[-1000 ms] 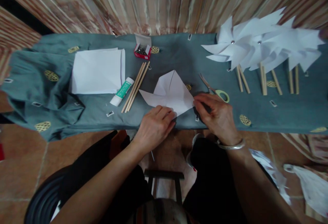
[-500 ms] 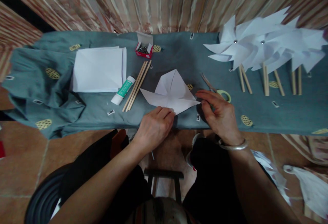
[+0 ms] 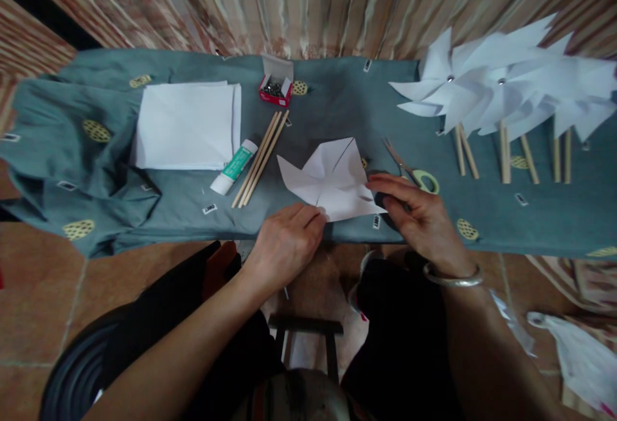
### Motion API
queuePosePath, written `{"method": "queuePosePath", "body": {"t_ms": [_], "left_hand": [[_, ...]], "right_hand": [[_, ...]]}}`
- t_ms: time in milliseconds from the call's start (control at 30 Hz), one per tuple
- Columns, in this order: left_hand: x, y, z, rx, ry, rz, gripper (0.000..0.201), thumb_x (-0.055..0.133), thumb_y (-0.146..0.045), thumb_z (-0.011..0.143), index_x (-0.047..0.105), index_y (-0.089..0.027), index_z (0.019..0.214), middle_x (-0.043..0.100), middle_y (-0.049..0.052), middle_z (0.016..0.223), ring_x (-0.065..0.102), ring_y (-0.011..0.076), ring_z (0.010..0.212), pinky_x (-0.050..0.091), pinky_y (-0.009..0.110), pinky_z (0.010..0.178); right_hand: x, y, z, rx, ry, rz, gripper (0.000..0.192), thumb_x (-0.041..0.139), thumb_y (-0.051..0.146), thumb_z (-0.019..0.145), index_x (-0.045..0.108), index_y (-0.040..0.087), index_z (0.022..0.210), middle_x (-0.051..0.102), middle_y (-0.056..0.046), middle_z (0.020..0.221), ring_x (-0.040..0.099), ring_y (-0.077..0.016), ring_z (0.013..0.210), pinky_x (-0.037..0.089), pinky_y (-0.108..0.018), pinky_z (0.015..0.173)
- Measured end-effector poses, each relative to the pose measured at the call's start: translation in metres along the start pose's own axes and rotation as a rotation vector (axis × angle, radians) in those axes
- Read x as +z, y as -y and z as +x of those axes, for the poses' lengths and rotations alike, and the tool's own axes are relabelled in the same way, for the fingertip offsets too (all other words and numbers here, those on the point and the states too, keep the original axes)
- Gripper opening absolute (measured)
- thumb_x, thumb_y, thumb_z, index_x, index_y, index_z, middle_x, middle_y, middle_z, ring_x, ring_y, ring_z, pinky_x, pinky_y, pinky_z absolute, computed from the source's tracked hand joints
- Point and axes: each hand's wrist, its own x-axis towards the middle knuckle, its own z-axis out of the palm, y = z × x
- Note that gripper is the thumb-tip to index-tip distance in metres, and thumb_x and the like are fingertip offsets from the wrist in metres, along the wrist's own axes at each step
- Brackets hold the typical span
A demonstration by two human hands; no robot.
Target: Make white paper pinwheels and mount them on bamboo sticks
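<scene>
A white paper pinwheel (image 3: 332, 183), its corners cut into blades, lies near the front edge of the cloth. At its lower left edge my left hand (image 3: 289, 238) pinches the paper, fingers closed together. My right hand (image 3: 417, 215) is at the pinwheel's right tip, thumb and forefinger apart with the paper's edge by them; whether they grip it is hard to see. Just beyond that hand lie scissors (image 3: 424, 180) with light green handles. Left of the paper several wooden sticks (image 3: 263, 157) rest beside a glue stick (image 3: 234, 167).
A stack of white paper (image 3: 187, 126) lies on the left. Behind the sticks stands an open red box (image 3: 276, 89) of small metal pins. Finished pinwheels (image 3: 501, 80) on sticks overlap at the back right. The patterned green cloth (image 3: 337, 96) covers the table up to the curtain.
The pinwheel has turned clockwise and shifted slightly right. My right hand has moved a little right and down with its tip, while my left hand stays at the near edge.
</scene>
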Motion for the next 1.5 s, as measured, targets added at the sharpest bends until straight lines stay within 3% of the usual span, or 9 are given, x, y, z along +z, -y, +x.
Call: {"method": "queuePosePath", "body": {"t_ms": [133,300,500,667,900,1233,1500], "left_hand": [[-0.003,-0.001,-0.003,0.015,0.006,0.004,0.016,0.049,-0.014,0.093,0.065,-0.012,0.093,0.069,0.008,0.093,0.063,0.0187,0.083,0.056,0.032,0.074],[-0.002,-0.002,-0.005,0.030,0.041,0.006,0.015,0.051,-0.016,0.093,0.065,-0.012,0.094,0.069,0.008,0.094,0.062,0.0199,0.085,0.055,0.033,0.074],[0.000,-0.002,-0.004,0.038,0.069,0.020,0.013,0.053,-0.014,0.092,0.066,-0.011,0.094,0.068,0.008,0.094,0.061,0.0214,0.085,0.054,0.034,0.072],[0.000,-0.002,-0.005,0.041,0.102,0.019,0.014,0.052,-0.014,0.092,0.066,-0.011,0.095,0.068,0.008,0.094,0.060,0.0219,0.085,0.054,0.034,0.073],[0.005,-0.009,-0.004,0.049,0.099,-0.024,0.016,0.052,-0.014,0.092,0.064,-0.012,0.102,0.067,0.009,0.103,0.061,0.0218,0.091,0.055,0.035,0.077],[0.006,-0.012,-0.003,0.073,0.084,-0.039,0.018,0.048,-0.013,0.093,0.062,-0.011,0.104,0.068,0.010,0.103,0.062,0.0215,0.095,0.056,0.035,0.081],[0.006,-0.011,-0.003,0.070,0.089,-0.049,0.016,0.049,-0.013,0.093,0.063,-0.010,0.102,0.067,0.011,0.101,0.062,0.0221,0.095,0.057,0.035,0.080]], "right_hand": [[0.002,0.003,-0.003,0.015,0.065,0.060,0.029,0.064,0.018,0.084,0.072,0.030,0.109,0.061,-0.003,0.135,0.056,-0.0241,0.127,0.044,-0.044,0.109],[0.000,0.005,-0.004,0.008,0.079,0.184,0.014,0.071,0.025,0.082,0.075,0.030,0.094,0.063,-0.002,0.130,0.058,-0.0245,0.124,0.045,-0.047,0.109],[-0.003,0.007,-0.004,0.023,0.136,0.225,0.023,0.074,0.028,0.079,0.074,0.033,0.102,0.062,-0.001,0.134,0.054,-0.0249,0.129,0.041,-0.048,0.111],[-0.003,0.008,-0.003,0.033,0.167,0.223,0.013,0.074,0.029,0.080,0.076,0.031,0.093,0.062,-0.002,0.133,0.055,-0.0248,0.127,0.043,-0.047,0.110],[0.010,0.011,-0.001,0.010,0.094,0.087,0.012,0.063,0.027,0.088,0.076,0.026,0.090,0.062,-0.005,0.130,0.057,-0.0249,0.123,0.046,-0.046,0.105],[0.036,0.009,0.007,-0.056,-0.071,-0.023,0.007,0.068,0.024,0.082,0.074,0.027,0.084,0.060,-0.002,0.131,0.057,-0.0248,0.119,0.046,-0.047,0.104],[0.043,0.014,0.011,-0.039,-0.105,-0.140,0.006,0.066,0.022,0.082,0.071,0.024,0.080,0.058,-0.004,0.132,0.056,-0.0276,0.118,0.045,-0.052,0.103]]}}
